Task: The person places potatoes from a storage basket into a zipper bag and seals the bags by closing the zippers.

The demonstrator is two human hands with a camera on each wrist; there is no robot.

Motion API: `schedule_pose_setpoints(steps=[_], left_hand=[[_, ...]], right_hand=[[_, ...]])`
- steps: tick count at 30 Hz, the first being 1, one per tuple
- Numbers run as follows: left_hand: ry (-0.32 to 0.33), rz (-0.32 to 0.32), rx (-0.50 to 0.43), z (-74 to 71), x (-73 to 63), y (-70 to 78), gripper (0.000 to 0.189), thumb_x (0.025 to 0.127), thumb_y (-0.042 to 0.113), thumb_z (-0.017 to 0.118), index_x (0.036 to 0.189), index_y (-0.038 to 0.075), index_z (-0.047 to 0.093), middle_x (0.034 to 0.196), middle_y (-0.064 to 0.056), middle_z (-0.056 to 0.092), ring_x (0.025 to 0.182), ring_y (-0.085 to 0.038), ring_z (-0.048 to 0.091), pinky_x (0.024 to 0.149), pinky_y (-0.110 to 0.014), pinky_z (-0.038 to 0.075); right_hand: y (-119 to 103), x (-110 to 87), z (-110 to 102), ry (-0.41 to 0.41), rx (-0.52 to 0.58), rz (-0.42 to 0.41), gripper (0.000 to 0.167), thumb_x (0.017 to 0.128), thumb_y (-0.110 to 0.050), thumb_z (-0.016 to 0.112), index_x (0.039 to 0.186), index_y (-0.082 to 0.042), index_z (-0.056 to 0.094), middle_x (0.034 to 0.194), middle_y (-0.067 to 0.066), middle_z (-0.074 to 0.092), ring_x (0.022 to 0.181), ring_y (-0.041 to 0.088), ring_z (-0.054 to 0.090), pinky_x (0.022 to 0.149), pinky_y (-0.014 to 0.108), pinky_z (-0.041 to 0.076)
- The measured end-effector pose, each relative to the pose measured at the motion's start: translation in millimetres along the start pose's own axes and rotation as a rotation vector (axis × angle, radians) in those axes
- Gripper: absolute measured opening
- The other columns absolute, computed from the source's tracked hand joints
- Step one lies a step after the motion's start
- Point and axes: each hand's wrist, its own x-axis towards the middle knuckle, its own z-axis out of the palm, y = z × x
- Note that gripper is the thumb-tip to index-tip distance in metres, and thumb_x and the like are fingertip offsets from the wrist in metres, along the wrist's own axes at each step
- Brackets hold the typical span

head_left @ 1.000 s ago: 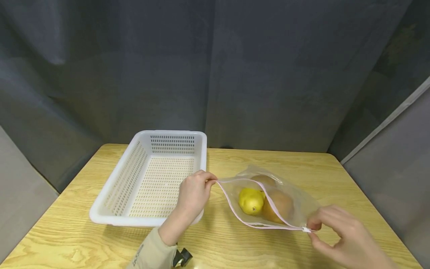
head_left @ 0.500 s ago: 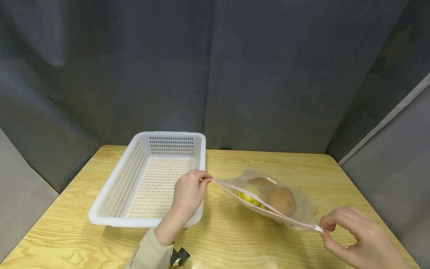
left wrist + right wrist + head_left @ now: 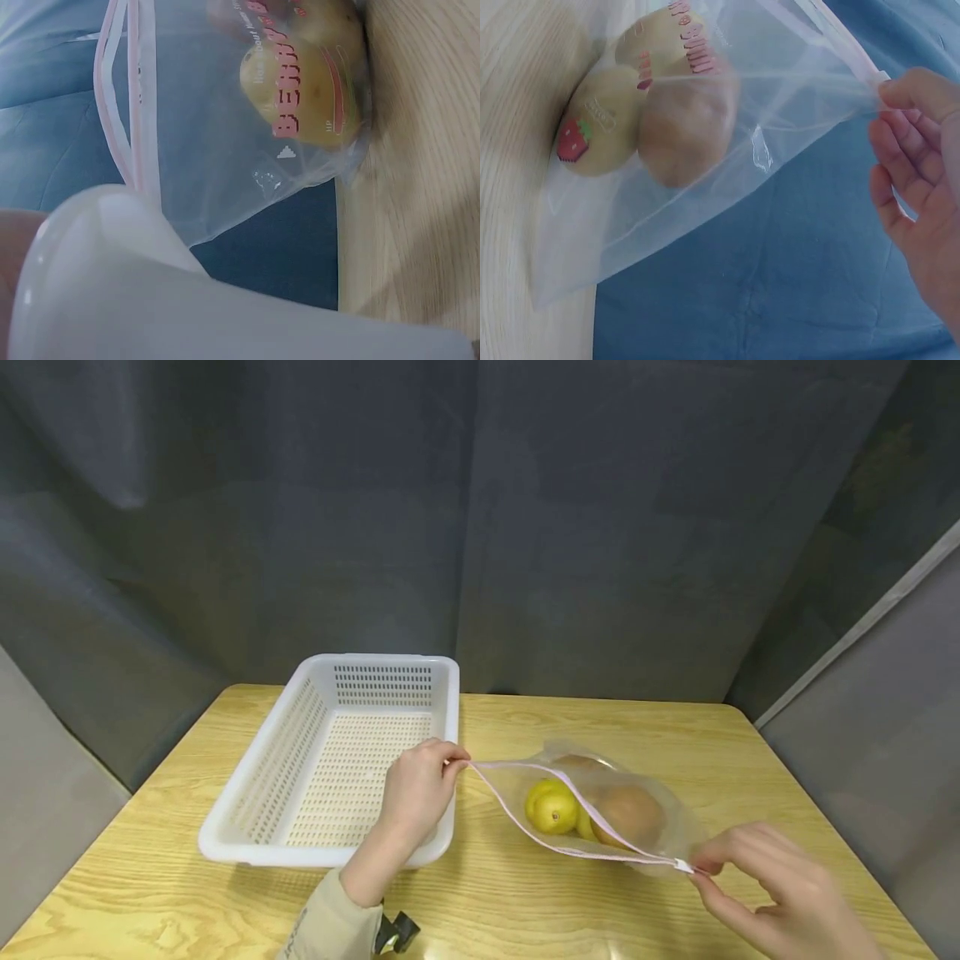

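Note:
A clear slider zip bag (image 3: 678, 814) with a pink-edged mouth lies on the table, its mouth gaping. Inside it are a yellow lemon-like fruit (image 3: 551, 806) and round brownish items (image 3: 630, 817), blurred by the film. My left hand (image 3: 420, 789) pinches the left corner of the mouth between thumb and forefinger. At the opposite corner, thumb and forefinger of my right hand (image 3: 780, 885) pinch the edge right beside the white slider (image 3: 682, 865). Red lettering and a strawberry print (image 3: 574, 141) show on the bag. The basket hides most of my left hand in the left wrist view.
A white perforated plastic basket (image 3: 450, 710) stands on the left of the wooden table (image 3: 540, 910), partly under my left forearm. Dark cloth (image 3: 480, 527) hangs behind the table's far edge. Grey panels flank both sides.
The mouth of the bag narrowed half a second ago and now gapes again. My right hand moved right, then back left with its corner. The left hand shifted slightly left, still pinching.

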Motion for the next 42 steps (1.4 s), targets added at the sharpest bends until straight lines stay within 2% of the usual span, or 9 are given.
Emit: schedule_pose_setpoints(steps=[4, 9, 13, 18, 24, 31, 36, 42], left_hand=[[-0.022, 0.039, 0.015, -2.0, -1.5, 1.9, 0.003, 0.078, 0.016, 0.069, 0.080, 0.016, 0.071, 0.079, 0.004, 0.066, 0.073, -0.016, 0.064, 0.061, -0.032, 0.050], [-0.043, 0.092, 0.022, -5.5, -2.6, 6.6, 0.004, 0.076, 0.015, 0.070, 0.080, 0.017, 0.070, 0.080, 0.005, 0.066, 0.074, -0.014, 0.063, 0.064, -0.030, 0.050], [-0.097, 0.129, 0.005, -9.2, -4.4, 11.7, 0.007, 0.076, 0.016, 0.071, 0.084, 0.016, 0.070, 0.084, 0.004, 0.066, 0.079, -0.016, 0.063, 0.069, -0.030, 0.050], [-0.156, 0.199, -0.015, -11.3, -6.2, 21.1, 0.011, 0.077, 0.019, 0.071, 0.087, 0.015, 0.070, 0.088, 0.004, 0.067, 0.083, -0.015, 0.062, 0.077, -0.032, 0.048], [-0.130, 0.253, -0.024, -11.8, -6.0, 30.0, 0.016, 0.075, 0.021, 0.072, 0.090, 0.016, 0.069, 0.090, 0.005, 0.066, 0.084, -0.014, 0.061, 0.078, -0.031, 0.048], [-0.055, 0.389, -0.057, -12.7, -3.6, 42.1, 0.033, 0.075, 0.026, 0.072, 0.105, 0.015, 0.064, 0.100, 0.005, 0.063, 0.095, -0.014, 0.058, 0.086, -0.029, 0.046], [-0.025, 0.512, -0.057, -14.5, 0.1, 54.2, 0.028, 0.077, 0.029, 0.070, 0.101, 0.016, 0.065, 0.101, 0.005, 0.063, 0.098, -0.011, 0.057, 0.090, -0.027, 0.043], [-0.028, 0.622, -0.056, -5.8, -2.7, 73.7, 0.024, 0.076, 0.033, 0.071, 0.096, 0.020, 0.067, 0.095, 0.011, 0.063, 0.093, -0.007, 0.057, 0.084, -0.022, 0.042]], right_hand=[[1, -1.7, 3, 0.018, -0.008, 0.005, 0.020, 0.086, -0.018, 0.058, 0.074, -0.004, 0.065, 0.071, -0.005, 0.059, 0.071, 0.002, 0.049, 0.069, 0.009, 0.039], [4, -8.3, 5, 0.030, -0.036, 0.051, 0.020, 0.086, -0.020, 0.059, 0.076, -0.005, 0.066, 0.072, -0.005, 0.060, 0.071, 0.001, 0.050, 0.067, 0.009, 0.039], [4, -9.4, 6, 0.048, -0.047, 0.092, 0.022, 0.086, -0.022, 0.060, 0.077, -0.004, 0.067, 0.073, -0.004, 0.061, 0.072, 0.001, 0.052, 0.066, 0.009, 0.040], [5, -10.9, 9, 0.104, -0.040, 0.102, 0.021, 0.084, -0.021, 0.063, 0.077, -0.002, 0.069, 0.073, -0.001, 0.064, 0.072, 0.002, 0.055, 0.068, 0.008, 0.041], [6, -10.9, 13, 0.162, -0.029, 0.117, 0.020, 0.081, -0.020, 0.067, 0.076, -0.001, 0.070, 0.072, 0.002, 0.066, 0.073, 0.003, 0.058, 0.069, 0.007, 0.042], [1, -7.6, 17, 0.153, -0.087, 0.171, 0.023, 0.083, -0.026, 0.065, 0.075, -0.006, 0.070, 0.071, -0.002, 0.066, 0.072, 0.000, 0.058, 0.072, 0.007, 0.043], [-4, 0.7, 21, 0.148, -0.089, 0.181, 0.028, 0.085, -0.028, 0.062, 0.074, -0.004, 0.069, 0.071, 0.000, 0.065, 0.073, -0.002, 0.058, 0.071, 0.006, 0.044], [-8, 4.4, 22, 0.124, -0.084, 0.207, 0.031, 0.087, -0.030, 0.059, 0.075, -0.003, 0.067, 0.072, 0.000, 0.065, 0.076, -0.003, 0.057, 0.072, 0.005, 0.043]])
